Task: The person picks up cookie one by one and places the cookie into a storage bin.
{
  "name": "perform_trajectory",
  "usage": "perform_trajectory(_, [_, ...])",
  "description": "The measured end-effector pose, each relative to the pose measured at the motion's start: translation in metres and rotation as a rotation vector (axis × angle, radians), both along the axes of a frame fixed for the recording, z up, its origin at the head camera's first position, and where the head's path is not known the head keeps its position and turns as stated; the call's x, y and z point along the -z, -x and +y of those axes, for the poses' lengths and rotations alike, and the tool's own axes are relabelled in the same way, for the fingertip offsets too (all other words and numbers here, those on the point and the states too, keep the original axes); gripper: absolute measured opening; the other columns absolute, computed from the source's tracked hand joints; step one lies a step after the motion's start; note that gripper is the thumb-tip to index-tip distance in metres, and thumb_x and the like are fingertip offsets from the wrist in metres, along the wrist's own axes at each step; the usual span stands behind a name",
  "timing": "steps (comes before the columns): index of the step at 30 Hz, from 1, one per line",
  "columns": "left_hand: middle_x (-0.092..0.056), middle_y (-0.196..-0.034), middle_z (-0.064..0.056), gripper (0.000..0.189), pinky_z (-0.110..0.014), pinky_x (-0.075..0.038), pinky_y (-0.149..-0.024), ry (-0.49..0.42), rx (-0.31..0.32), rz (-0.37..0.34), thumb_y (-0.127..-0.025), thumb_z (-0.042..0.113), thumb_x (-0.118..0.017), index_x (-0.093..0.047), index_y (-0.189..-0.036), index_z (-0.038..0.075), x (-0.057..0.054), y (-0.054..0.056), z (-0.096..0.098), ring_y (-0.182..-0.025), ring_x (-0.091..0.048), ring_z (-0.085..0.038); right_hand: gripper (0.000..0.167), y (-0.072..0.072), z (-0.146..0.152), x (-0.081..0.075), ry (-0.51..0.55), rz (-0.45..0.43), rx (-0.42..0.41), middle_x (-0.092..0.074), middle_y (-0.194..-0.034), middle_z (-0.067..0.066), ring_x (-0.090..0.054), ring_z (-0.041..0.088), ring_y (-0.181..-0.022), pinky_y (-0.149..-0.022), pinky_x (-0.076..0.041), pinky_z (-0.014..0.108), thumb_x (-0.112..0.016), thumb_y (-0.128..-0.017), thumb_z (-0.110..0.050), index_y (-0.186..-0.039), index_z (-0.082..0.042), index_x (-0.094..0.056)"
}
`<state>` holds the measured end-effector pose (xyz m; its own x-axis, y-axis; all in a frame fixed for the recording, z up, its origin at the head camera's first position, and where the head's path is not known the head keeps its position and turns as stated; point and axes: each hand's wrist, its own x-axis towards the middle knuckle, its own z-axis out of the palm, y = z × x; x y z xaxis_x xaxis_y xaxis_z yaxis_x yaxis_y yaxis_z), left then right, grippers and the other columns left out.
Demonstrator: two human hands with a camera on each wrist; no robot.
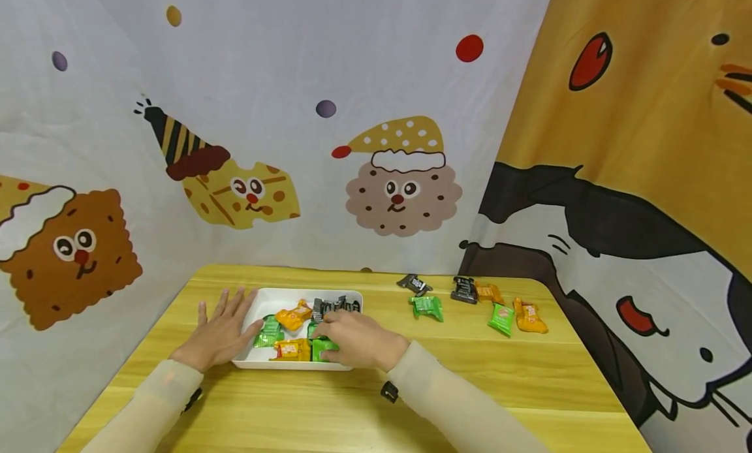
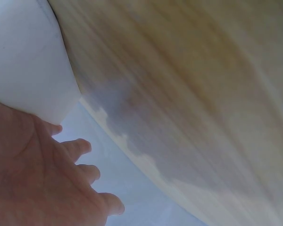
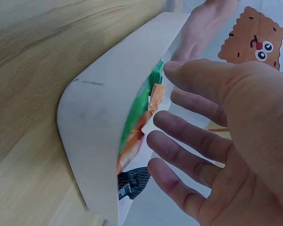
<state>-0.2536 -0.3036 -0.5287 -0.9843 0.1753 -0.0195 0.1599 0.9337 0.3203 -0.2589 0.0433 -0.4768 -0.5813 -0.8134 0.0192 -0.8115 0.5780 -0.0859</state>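
A white tray holds green, orange and black wrapped candies. My left hand lies at its left side, fingers straight and thumb over the rim; in the left wrist view the palm is against the tray's outer wall. Over the right half of the tray is my right hand, fingertips close above a green candy. From the right wrist, its fingers look loosely bent and spread, with nothing between them. Beside them in the tray are an orange candy and black candies.
On the table, right of the tray, lie more wrapped candies: a black one, a green one, another black one, an orange one and others near them. A printed curtain hangs behind the table.
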Motion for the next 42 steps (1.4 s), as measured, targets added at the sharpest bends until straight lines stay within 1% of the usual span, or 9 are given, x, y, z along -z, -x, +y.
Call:
perform_trajectory(7, [-0.011, -0.193, -0.034, 0.086, -0.097, 0.005, -0.132, -0.005, -0.002, -0.003, -0.122, 0.057, -0.05, -0.02, -0.187, 0.009, 0.0, 0.0, 0.0, -0.177, -0.003, -0.066, 0.043, -0.002, 0.004, -0.001, -0.001, -0.02, 0.023, -0.072, -0.165, 0.004, -0.071, 0.024, -0.15, -0.129, -0.058, 0.043, -0.083, -0.111, -0.04, -0.152, -0.027, -0.078])
perform_trajectory(9, [-0.011, -0.193, -0.033, 0.086, -0.096, 0.005, -0.132, -0.004, -0.003, -0.004, -0.122, 0.057, -0.05, -0.019, -0.187, 0.009, -0.001, 0.0, -0.001, -0.177, -0.003, -0.066, 0.043, -0.002, 0.006, -0.001, 0.002, -0.031, 0.032, -0.071, -0.167, 0.007, -0.071, 0.026, -0.151, -0.13, -0.057, 0.045, -0.081, -0.112, -0.041, -0.152, -0.027, -0.077])
perform_trajectory(13, [-0.011, -0.193, -0.033, 0.087, -0.097, 0.005, -0.132, 0.0, -0.003, -0.005, -0.122, 0.058, -0.049, -0.019, -0.188, 0.01, 0.0, 0.001, 0.0, -0.177, -0.004, -0.066, 0.042, -0.002, 0.014, 0.001, 0.02, -0.041, 0.044, -0.076, -0.158, 0.002, -0.073, 0.022, -0.143, -0.127, -0.059, 0.043, -0.08, -0.113, -0.039, -0.152, -0.024, -0.077])
perform_trajectory(16, [-0.011, -0.192, -0.034, 0.087, -0.097, 0.005, -0.131, -0.003, -0.003, -0.002, -0.122, 0.059, -0.05, -0.019, -0.188, 0.01, 0.001, 0.002, -0.001, -0.177, -0.005, -0.066, 0.042, 0.001, 0.021, 0.002, 0.042, -0.037, 0.05, -0.079, -0.147, -0.003, -0.075, 0.017, -0.131, -0.121, -0.062, 0.038, -0.08, -0.113, -0.036, -0.152, -0.024, -0.077])
perform_trajectory(20, [-0.011, -0.193, -0.034, 0.087, -0.096, 0.006, -0.132, -0.008, -0.002, 0.0, -0.122, 0.058, -0.05, -0.019, -0.188, 0.01, 0.001, 0.002, -0.001, -0.177, -0.003, -0.066, 0.041, 0.005, 0.033, 0.005, 0.071, -0.036, 0.07, -0.079, -0.146, -0.002, -0.075, 0.015, -0.125, -0.114, -0.064, 0.034, -0.08, -0.113, -0.033, -0.153, -0.024, -0.077])
perform_trajectory(25, [-0.011, -0.192, -0.034, 0.087, -0.097, 0.007, -0.131, -0.01, 0.0, 0.0, -0.122, 0.058, -0.05, -0.02, -0.187, 0.009, 0.001, 0.001, 0.0, -0.177, -0.002, -0.066, 0.042, 0.009, 0.053, 0.008, 0.121, -0.04, 0.095, -0.078, -0.149, 0.002, -0.075, 0.016, -0.122, -0.11, -0.066, 0.034, -0.08, -0.112, -0.029, -0.153, -0.02, -0.077])
perform_trajectory(32, [-0.012, -0.192, -0.034, 0.088, -0.097, 0.005, -0.131, -0.005, 0.001, -0.001, -0.122, 0.059, -0.05, -0.021, -0.187, 0.009, 0.001, 0.0, 0.0, -0.177, -0.003, -0.066, 0.04, 0.026, 0.081, 0.009, 0.174, -0.062, 0.181, -0.076, -0.153, 0.007, -0.073, 0.028, -0.14, -0.12, -0.065, 0.049, -0.079, -0.114, -0.026, -0.152, -0.016, -0.077])
perform_trajectory(38, [-0.011, -0.192, -0.034, 0.086, -0.096, 0.008, -0.131, -0.016, -0.001, -0.002, -0.122, 0.057, -0.051, -0.021, -0.187, 0.009, 0.001, 0.0, -0.001, -0.177, -0.002, -0.066, 0.038, 0.044, 0.104, 0.014, 0.218, -0.052, 0.239, -0.076, -0.149, 0.008, -0.075, 0.029, -0.135, -0.117, -0.066, 0.05, -0.08, -0.113, -0.023, -0.15, -0.015, -0.077])
perform_trajectory(42, [-0.011, -0.192, -0.035, 0.086, -0.097, 0.007, -0.131, -0.015, 0.0, -0.001, -0.122, 0.057, -0.051, -0.02, -0.187, 0.009, 0.0, 0.0, -0.001, -0.177, -0.002, -0.067, 0.037, 0.054, 0.118, 0.018, 0.245, -0.088, 0.276, -0.075, -0.149, 0.011, -0.072, 0.033, -0.136, -0.118, -0.064, 0.054, -0.08, -0.112, -0.019, -0.149, -0.013, -0.078])
